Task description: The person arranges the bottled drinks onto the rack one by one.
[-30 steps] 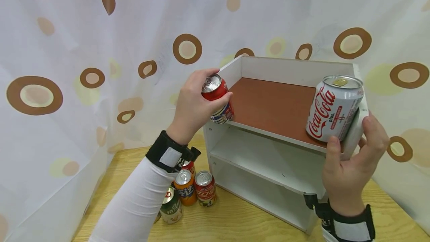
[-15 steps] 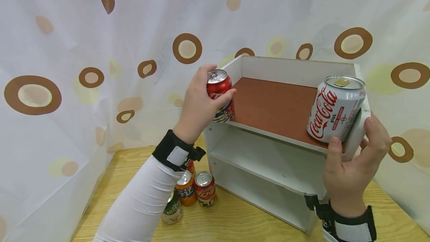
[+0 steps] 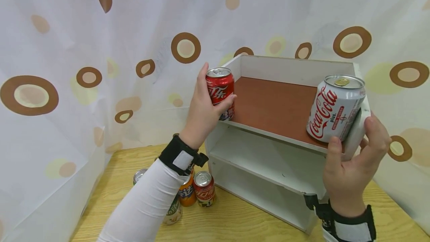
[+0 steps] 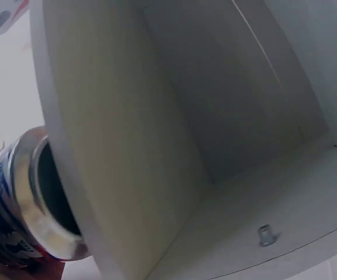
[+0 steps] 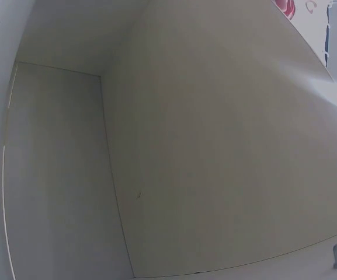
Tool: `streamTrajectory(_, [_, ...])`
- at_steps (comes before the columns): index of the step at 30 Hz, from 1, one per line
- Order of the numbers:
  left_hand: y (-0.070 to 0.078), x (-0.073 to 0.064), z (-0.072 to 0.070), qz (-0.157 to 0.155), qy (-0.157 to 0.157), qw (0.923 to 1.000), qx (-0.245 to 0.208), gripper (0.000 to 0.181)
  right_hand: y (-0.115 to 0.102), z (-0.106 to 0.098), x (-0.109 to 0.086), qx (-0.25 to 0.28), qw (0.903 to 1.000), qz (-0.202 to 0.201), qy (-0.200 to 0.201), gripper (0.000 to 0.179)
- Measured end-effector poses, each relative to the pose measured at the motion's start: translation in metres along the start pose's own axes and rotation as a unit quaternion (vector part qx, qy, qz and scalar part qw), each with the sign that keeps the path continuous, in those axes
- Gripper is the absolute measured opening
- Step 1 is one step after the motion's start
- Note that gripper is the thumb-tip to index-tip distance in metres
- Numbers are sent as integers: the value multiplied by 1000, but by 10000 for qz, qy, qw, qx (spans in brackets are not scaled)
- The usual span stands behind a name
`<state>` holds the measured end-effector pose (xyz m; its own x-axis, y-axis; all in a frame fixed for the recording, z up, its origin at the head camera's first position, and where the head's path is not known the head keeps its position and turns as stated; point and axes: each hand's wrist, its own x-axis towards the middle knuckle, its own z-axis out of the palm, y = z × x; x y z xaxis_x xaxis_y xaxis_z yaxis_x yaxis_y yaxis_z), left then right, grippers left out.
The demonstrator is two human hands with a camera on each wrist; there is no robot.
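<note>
My left hand point(image 3: 203, 113) grips a red soda can point(image 3: 220, 83) with white lettering, fingers behind it and thumb across its front. The can is upright at the left front corner of a white shelf unit point(image 3: 297, 65) with a brown top board point(image 3: 275, 102). In the left wrist view the can's base point(image 4: 45, 216) juts past the board's front edge. My right hand point(image 3: 352, 167) holds the unit's right side panel, thumb in front and fingers outside. Just inside that panel stands a white Coca-Cola can point(image 3: 326, 111), its base close to my thumb.
On the wooden table point(image 3: 235, 216), left of the unit, stand a red can point(image 3: 204, 189), an orange can point(image 3: 186, 193) and others partly hidden by my left sleeve point(image 3: 147, 204). Two lower compartments point(image 3: 265, 160) face me. A patterned curtain point(image 3: 141, 21) hangs behind.
My left hand has shifted slightly right and turned the red can upright, bringing its lettering into view. The right hand and the white can stay put.
</note>
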<state>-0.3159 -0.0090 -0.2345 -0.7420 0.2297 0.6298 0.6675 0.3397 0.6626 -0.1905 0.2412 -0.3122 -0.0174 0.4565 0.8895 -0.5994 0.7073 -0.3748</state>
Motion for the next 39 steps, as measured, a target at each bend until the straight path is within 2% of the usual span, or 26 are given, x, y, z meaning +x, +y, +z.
streamTrajectory(4, [-5, -6, 5, -115, -31, 9997, -229, 99, -1, 0, 1, 31, 10000, -10, 40, 47])
streamTrajectory(8, [-8, -15, 8, -191, -135, 9995, -228, 92, 0, 0, 0, 64, 10000, -16, 38, 46])
streamTrajectory(15, [-9, -23, 11, 56, -377, 9987, -333, 77, 0, -1, 0, -5, 10000, 8, 56, 43])
streamTrajectory(21, [-10, -28, 8, 22, -361, 9989, -308, 78, 0, 0, 0, 53, 10000, -44, 19, 47])
streamTrajectory(30, [-10, -27, 6, -4, -394, 9990, -223, 81, 0, 0, -1, -54, 10000, -22, 5, 51])
streamTrajectory(39, [-10, -22, 9, 2, -204, 9997, -149, 83, 1, 0, -1, -22, 10000, -6, -9, 49])
